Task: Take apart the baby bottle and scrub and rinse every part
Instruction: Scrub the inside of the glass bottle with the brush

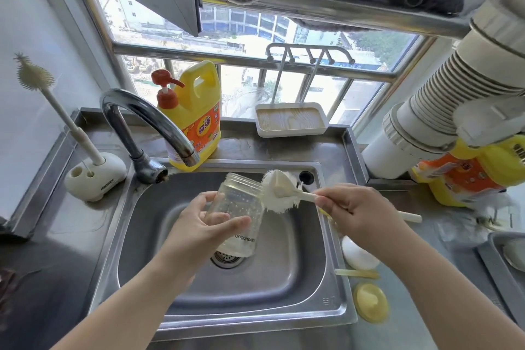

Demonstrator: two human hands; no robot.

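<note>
Head view, bottle (237,212) base hiding drain (225,260)

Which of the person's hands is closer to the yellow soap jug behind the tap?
Left. The left hand holds the bottle over the sink, just in front of the jug. The right hand grips the brush farther off to the right.

You stand in home kitchen. Stainless sink (326,250) set in steel bench (71,236), curved tap (147,122) at sink's back left. Yellow pump bottle of dish soap (196,119) behind sink, beside it white tray with hook rack (289,119). Bottle brush in stand (93,173) left of sink. Barred window (255,65) behind sink, high over city buildings. Ribbed vent duct (454,88) right of sink.
</note>
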